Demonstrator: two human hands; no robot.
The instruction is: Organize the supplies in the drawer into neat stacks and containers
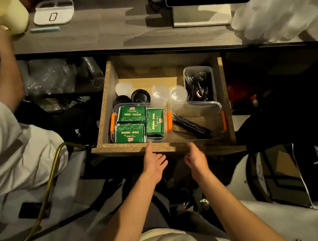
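The wooden drawer (104, 105) stands pulled out under the desk. A clear bin with orange handles (113, 121) at its front left holds green packets (132, 124). To the right, a second clear bin (217, 108) holds black sachets (190, 126). Behind them stand black lids (140, 96), clear plastic cups (178, 93) and a grey tub of black cutlery (199, 83). My left hand (154, 161) and my right hand (195, 158) hover just in front of the drawer's front edge, fingers relaxed, holding nothing.
Another person in white sits at the left, an arm (5, 61) raised to the desk (110, 35). On the desk lie a white tray (53, 13), a monitor base (201, 15) and a white plastic bag (282, 12). A brass chair frame (51, 175) curves at lower left.
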